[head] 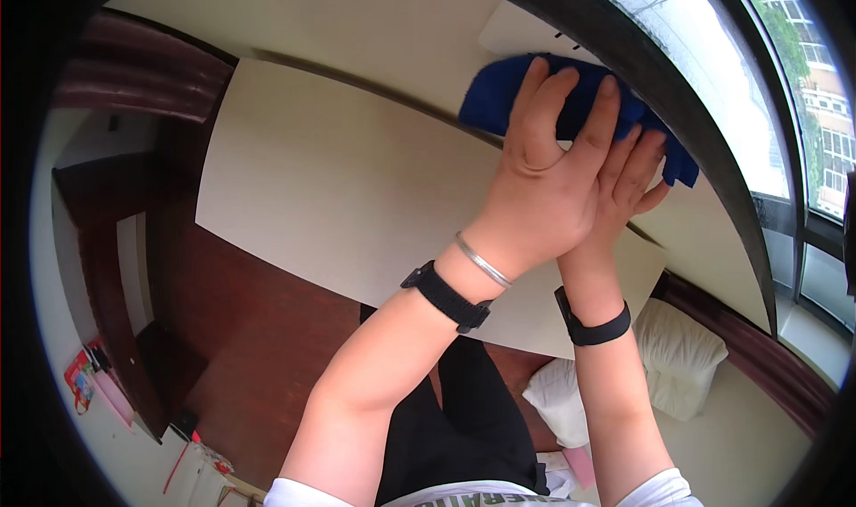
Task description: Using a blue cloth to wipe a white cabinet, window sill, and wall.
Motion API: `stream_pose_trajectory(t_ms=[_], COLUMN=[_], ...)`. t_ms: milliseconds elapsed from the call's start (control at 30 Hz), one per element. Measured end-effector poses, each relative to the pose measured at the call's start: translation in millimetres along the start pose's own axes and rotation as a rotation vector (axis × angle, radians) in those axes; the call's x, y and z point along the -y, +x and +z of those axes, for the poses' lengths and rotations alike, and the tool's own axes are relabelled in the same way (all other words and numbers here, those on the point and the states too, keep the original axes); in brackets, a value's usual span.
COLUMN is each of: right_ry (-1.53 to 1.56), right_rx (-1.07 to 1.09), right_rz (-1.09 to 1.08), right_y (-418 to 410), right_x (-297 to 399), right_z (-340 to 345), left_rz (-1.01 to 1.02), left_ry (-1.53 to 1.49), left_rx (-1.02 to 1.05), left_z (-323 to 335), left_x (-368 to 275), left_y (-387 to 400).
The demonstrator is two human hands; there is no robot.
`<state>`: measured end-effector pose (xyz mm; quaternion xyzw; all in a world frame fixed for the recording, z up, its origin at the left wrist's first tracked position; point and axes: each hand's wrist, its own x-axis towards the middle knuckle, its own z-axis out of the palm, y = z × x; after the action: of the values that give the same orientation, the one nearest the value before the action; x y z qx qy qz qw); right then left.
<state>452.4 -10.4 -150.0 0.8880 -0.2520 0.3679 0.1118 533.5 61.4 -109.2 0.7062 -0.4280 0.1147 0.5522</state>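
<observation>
A deep blue cloth (pixel 491 99) lies bunched against a pale wall surface, beside the dark curved frame (pixel 695 122) of the window. My left hand (pixel 552 172) presses on it with spread fingers, its wrist bearing a silver bracelet and a black strap. Partly behind it, my right hand (pixel 625 186) has its fingertips on the cloth's lower right part. A black band circles the right wrist too. Under both forearms spreads a plain off-white tabletop (pixel 321 166). My hands hide the middle of the cloth.
A white fitting (pixel 518 29) with two dark marks sits just above the cloth. Pale pillows (pixel 679 356) lie low on the right. Dark wooden furniture (pixel 100 293) stands left, across the reddish-brown floor (pixel 261 346). A maroon curtain (pixel 134 65) hangs upper left.
</observation>
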Motion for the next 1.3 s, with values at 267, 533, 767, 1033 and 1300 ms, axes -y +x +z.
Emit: stream_pose_trajectory(t_ms=[267,533,767,1033,1300], right_ry=[0.02,-0.014,0.092,-0.091,0.068], right_rx=[0.216,0.309,0.075,0.352,0.183], right_rz=[-0.303,-0.233,-0.087,-0.129,-0.029], right_y=[61,34,47,-26,3], right_x=[43,25,33,-23,-19], right_z=[-18,-28,-25,-11,-25], left_rz=[-0.249,-0.13,0.135,-0.019,0.084], left_ry=[-0.155,-0.125,0.037,-0.042,0.092], left_rx=[-0.154,-0.053,-0.058,0.22,0.079], left_z=[-25,-21,-24,-7,11], left_x=[32,18,34,20,7], left_y=[-6,-21,13,-33,-4])
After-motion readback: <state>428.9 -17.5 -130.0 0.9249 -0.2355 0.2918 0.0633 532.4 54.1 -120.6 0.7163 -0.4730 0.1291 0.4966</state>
